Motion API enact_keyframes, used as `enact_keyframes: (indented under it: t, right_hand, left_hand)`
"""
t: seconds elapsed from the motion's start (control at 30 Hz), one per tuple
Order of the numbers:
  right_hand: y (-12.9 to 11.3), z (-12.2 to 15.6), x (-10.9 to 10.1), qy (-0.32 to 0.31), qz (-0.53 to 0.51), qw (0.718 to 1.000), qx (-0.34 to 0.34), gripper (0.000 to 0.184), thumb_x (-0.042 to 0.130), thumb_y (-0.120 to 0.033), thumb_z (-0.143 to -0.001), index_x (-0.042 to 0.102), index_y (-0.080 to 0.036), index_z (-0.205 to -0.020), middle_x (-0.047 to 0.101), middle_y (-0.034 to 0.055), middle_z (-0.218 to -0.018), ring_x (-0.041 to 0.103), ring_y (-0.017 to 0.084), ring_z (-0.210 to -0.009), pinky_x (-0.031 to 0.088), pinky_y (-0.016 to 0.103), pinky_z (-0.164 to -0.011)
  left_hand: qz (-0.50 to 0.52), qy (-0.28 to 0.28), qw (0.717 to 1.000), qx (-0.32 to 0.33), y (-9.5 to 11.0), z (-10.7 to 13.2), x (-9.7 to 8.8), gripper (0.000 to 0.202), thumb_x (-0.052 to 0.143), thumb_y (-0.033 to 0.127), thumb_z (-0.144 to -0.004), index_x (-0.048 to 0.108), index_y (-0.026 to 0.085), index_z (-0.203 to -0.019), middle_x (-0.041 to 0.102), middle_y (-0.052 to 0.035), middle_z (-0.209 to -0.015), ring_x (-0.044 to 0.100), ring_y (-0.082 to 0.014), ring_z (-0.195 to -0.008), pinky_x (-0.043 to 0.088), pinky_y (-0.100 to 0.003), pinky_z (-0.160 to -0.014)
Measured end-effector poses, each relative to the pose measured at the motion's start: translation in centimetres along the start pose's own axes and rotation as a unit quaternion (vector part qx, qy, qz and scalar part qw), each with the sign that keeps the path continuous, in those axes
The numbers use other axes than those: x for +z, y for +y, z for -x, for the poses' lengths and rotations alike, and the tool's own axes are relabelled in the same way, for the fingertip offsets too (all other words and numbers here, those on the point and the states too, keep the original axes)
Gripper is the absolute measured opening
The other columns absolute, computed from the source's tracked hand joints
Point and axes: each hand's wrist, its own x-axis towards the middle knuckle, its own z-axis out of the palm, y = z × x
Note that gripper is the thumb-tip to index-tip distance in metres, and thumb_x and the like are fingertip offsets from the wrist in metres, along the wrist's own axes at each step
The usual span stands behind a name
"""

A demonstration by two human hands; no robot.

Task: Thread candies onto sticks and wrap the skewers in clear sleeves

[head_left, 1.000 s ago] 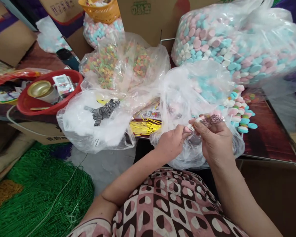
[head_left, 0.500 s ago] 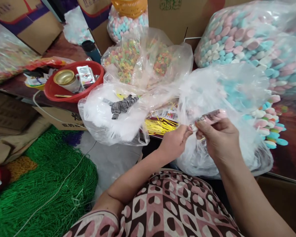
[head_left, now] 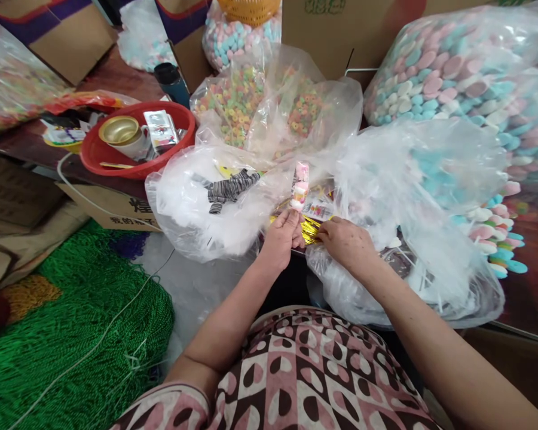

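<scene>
Upright in my left hand (head_left: 281, 237) is a slim clear-wrapped stick of pink and white marshmallows (head_left: 300, 186), pinched at its lower end. My right hand (head_left: 348, 243) reaches down to the shiny gold twist ties (head_left: 310, 230), fingertips closed at their right end; how many it grips is hidden. Left of my hands lies an open clear bag (head_left: 183, 215) with a grey-striped bundle (head_left: 231, 188) on it. On the right a large clear bag (head_left: 430, 239) spreads over the table edge, with thin white sticks partly showing inside.
A red basin (head_left: 137, 170) holding a gold bowl and packets stands at left. Bags of ring-shaped candies (head_left: 237, 107) and marshmallows (head_left: 448, 71) line the back, before cardboard boxes (head_left: 327, 42). Green cords (head_left: 80, 334) cover the floor at lower left.
The wrapped marshmallows have moved left and turned upright, now held by my left hand alone. My right hand has let go of them and moved left to the gold twist ties.
</scene>
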Motion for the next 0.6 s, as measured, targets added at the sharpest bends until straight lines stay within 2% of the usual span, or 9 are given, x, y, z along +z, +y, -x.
enact_keyframes:
  t: [0.2,0.33,0.4,0.5,0.57,0.6]
  right_hand:
    - [0.7,-0.7,-0.2,-0.010,-0.067,0.997,0.035,0.026,0.050,-0.023,-0.090,0.076,-0.017,-0.089,0.075,0.0102,-0.094,0.068,0.022,-0.084,0.042,0.030,-0.068]
    - [1.9,-0.9,0.7,0.043,-0.186,0.980,0.062,0.019,0.054,-0.024,-0.084,0.072,-0.018,-0.079,0.073,0.0056,-0.076,0.064,0.019,-0.070,0.041,0.029,-0.062]
    - [2.3,-0.8,1.0,0.088,-0.296,0.948,0.074,0.014,0.055,-0.025,-0.081,0.066,-0.019,-0.074,0.072,0.0042,-0.071,0.061,0.017,-0.062,0.041,0.028,-0.060]
    - [2.3,-0.4,0.6,0.118,-0.460,0.877,0.068,0.014,0.055,-0.032,-0.081,0.059,-0.020,-0.076,0.070,0.0029,-0.067,0.054,0.014,-0.052,0.041,0.027,-0.053]
    - [1.9,0.2,-0.1,0.127,-0.525,0.840,0.056,0.018,0.057,-0.038,-0.082,0.057,-0.020,-0.079,0.065,0.0005,-0.062,0.050,0.012,-0.048,0.038,0.025,-0.049]
    - [1.6,0.6,-0.4,0.135,-0.536,0.832,0.048,0.019,0.058,-0.039,-0.082,0.058,-0.020,-0.080,0.063,-0.0009,-0.060,0.048,0.011,-0.047,0.037,0.025,-0.048]
  left_hand:
    - [0.009,0.007,1.000,-0.015,-0.8,-0.6,-0.2,0.034,0.068,0.047,-0.087,0.054,0.017,-0.077,0.033,0.0124,-0.046,0.032,-0.0027,-0.035,0.037,-0.019,-0.043]
    - [0.004,0.007,1.000,-0.013,-0.9,-0.6,-0.2,0.037,0.070,0.050,-0.084,0.053,0.017,-0.076,0.033,0.0124,-0.046,0.033,-0.0026,-0.035,0.038,-0.019,-0.043]
    - [-0.001,0.004,1.000,-0.012,-1.0,-0.6,-0.1,0.039,0.071,0.051,-0.082,0.053,0.018,-0.076,0.033,0.0123,-0.046,0.032,-0.0026,-0.035,0.038,-0.019,-0.042]
    - [-0.010,-0.011,1.000,-0.007,-1.3,-0.7,0.0,0.040,0.071,0.054,-0.080,0.053,0.018,-0.077,0.033,0.0121,-0.047,0.031,-0.0030,-0.036,0.037,-0.019,-0.042]
    - [-0.027,-0.022,0.999,-0.003,-1.6,-0.7,0.2,0.040,0.069,0.055,-0.081,0.054,0.019,-0.078,0.032,0.0117,-0.047,0.030,-0.0036,-0.036,0.035,-0.019,-0.041]
    - [-0.039,-0.027,0.999,-0.003,-1.7,-0.7,0.3,0.039,0.068,0.055,-0.082,0.055,0.019,-0.078,0.032,0.0114,-0.047,0.029,-0.0039,-0.036,0.034,-0.019,-0.041]
